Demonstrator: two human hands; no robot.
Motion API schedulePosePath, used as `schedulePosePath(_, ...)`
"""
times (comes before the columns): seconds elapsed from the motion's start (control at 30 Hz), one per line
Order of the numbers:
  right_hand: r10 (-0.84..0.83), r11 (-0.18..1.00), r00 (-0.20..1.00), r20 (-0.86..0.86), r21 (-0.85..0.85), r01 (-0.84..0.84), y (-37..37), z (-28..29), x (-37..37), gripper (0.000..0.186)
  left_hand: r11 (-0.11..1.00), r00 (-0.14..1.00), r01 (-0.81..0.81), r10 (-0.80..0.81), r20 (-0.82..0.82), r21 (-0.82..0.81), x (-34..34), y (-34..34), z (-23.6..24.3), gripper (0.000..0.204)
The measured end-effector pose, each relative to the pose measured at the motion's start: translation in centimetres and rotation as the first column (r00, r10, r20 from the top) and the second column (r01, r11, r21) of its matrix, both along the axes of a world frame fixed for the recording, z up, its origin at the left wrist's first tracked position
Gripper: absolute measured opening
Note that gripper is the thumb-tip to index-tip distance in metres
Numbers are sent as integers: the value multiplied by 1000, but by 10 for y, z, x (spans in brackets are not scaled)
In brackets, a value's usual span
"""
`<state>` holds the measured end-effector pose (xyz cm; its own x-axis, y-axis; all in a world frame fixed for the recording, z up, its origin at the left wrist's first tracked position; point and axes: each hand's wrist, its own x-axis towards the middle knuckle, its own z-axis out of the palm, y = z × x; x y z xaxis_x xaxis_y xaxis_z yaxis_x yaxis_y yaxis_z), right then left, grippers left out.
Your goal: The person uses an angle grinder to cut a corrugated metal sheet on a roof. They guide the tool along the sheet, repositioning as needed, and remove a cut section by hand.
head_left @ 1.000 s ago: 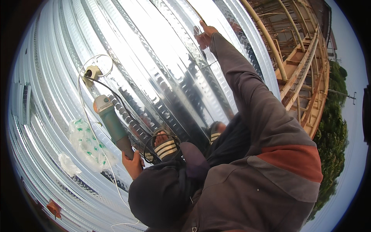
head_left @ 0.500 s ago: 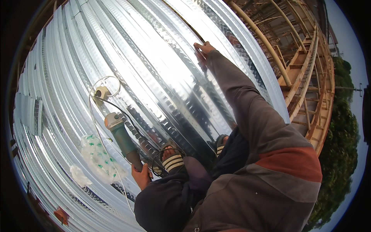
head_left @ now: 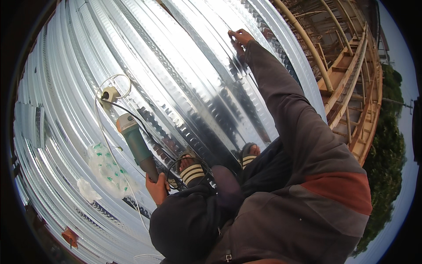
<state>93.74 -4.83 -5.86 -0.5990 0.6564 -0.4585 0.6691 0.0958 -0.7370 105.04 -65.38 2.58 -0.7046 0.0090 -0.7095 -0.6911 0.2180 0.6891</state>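
My left hand (head_left: 157,188) is wrapped round the rear handle of a green angle grinder (head_left: 137,143), which points up and away with its grey head (head_left: 126,122) resting over the ribbed metal sheets (head_left: 176,94). Far out to the right, my right hand (head_left: 241,38) reaches over the shiny sheets. Its fingertips are pinched together at a thin seam line; what lies between them is too small to make out. Past the grinder's head sits a cream plug connector (head_left: 110,93), joining a black cord to a white cable (head_left: 97,114).
Clear plastic bags (head_left: 107,169) with green marks lie left of the grinder. My sandalled feet (head_left: 191,169) stand on the sheets beside coiled black cord. An orange-brown piece (head_left: 69,237) is at lower left. Wooden and bamboo scaffolding (head_left: 347,92) borders the right edge, with trees beyond.
My right hand has moved farther away and slightly right along the sheets. A dark gap that ran up to its fingers has narrowed to a thin line. My left hand still grips the grinder.
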Motion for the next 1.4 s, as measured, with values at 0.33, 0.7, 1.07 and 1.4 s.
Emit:
schedulePosePath(0.33, 71, 995, 967, 246, -82, -52, 57, -23, 6, 61, 1000, 1000, -12, 12, 19, 1, -4, 8, 0, 20)
schedulePosePath(0.7, 602, 716, 714, 357, 156, -681, -111, 70, -54, 59, 994, 987, -113, 113, 115, -11, -6, 13, -16, 17)
schedulePosePath(1.07, 520, 818, 854, 6, 286, -500, -113, 58, -9, 109, 976, 998, 58, -58, 7, -211, 15, -2, -46, 21)
schedulePosePath(1.4, 499, 780, 841, 208, 315, -541, -141, -2, -38, 69, 634, 912, 66, -352, -212, -770, 22, 14, -15, 58)
